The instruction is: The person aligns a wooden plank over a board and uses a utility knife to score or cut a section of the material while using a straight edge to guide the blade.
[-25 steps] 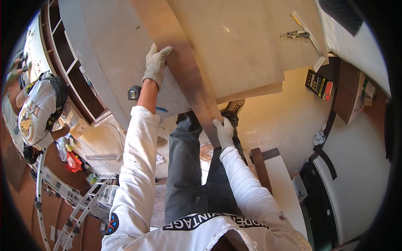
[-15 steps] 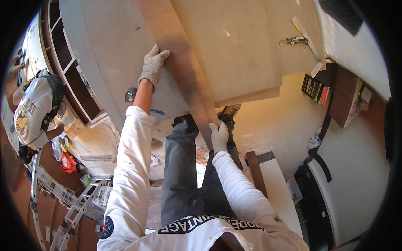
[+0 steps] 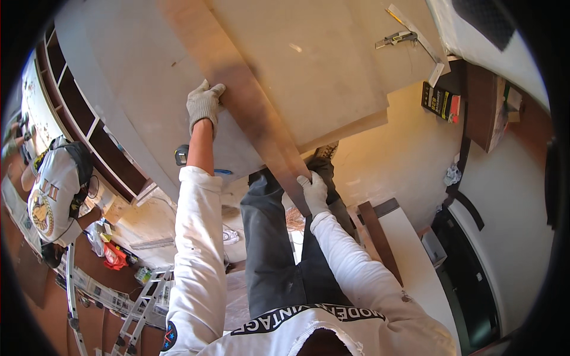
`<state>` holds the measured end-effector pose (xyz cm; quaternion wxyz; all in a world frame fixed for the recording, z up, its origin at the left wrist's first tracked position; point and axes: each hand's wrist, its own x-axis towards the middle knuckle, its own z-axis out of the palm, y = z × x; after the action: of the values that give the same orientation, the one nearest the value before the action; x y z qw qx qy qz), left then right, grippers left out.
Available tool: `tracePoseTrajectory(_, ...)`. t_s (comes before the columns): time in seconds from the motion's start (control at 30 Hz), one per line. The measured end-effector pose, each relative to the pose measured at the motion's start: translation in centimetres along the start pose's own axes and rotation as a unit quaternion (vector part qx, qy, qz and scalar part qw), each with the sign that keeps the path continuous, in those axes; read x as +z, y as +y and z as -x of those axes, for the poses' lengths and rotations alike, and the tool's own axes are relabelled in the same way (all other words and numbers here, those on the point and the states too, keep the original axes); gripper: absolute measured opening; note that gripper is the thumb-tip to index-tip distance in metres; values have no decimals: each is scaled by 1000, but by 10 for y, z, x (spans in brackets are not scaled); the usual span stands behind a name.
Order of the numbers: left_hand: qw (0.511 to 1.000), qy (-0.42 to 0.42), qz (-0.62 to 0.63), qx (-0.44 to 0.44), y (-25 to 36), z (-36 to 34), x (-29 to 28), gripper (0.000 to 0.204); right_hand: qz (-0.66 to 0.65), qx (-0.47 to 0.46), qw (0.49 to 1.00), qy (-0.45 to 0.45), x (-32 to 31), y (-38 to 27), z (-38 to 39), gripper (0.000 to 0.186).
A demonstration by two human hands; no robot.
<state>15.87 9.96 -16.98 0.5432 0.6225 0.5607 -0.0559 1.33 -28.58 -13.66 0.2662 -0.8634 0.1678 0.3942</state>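
A long brown wooden strip (image 3: 252,104) lies slantwise over large flat panels (image 3: 332,77), its near end jutting past their edge toward my legs. My left hand (image 3: 203,108), in a pale knit glove, is closed on the strip's left edge, thumb on top. Near the strip's close end, my gloved right hand (image 3: 313,193) grips its right edge with the thumb over the upper face. The fingers under the strip are hidden. Left of my left forearm sits a tape measure (image 3: 181,155) on the panel.
At the far right of the panels lie a utility knife (image 3: 396,39) and a metal square (image 3: 426,47). A black box (image 3: 440,101) is beyond their right edge. Leftward, another person (image 3: 56,190) bends near a ladder (image 3: 142,305) and a shelf frame (image 3: 89,121). A dark strip (image 3: 380,243) stands at lower right.
The view has shifted, so the panels and tools appear further left. Both hands keep their hold on the strip, which now slants a little more.
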Motion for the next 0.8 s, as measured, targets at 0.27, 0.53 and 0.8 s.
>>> tracePoseTrajectory(0.27, 998, 18, -57, -15, 6, 13, -20, 39, 2, -17, 1000, -11, 1, -5, 1, 49)
tracePoseTrajectory(0.53, 957, 50, -263, 111, -19, 46, 11, 46, 10, -26, 999, 20, -3, 3, 3, 51)
tracePoseTrajectory(0.8, 949, 54, -285, 121, -14, 41, 5, 42, -7, -17, 999, -33, -8, 10, -13, 59)
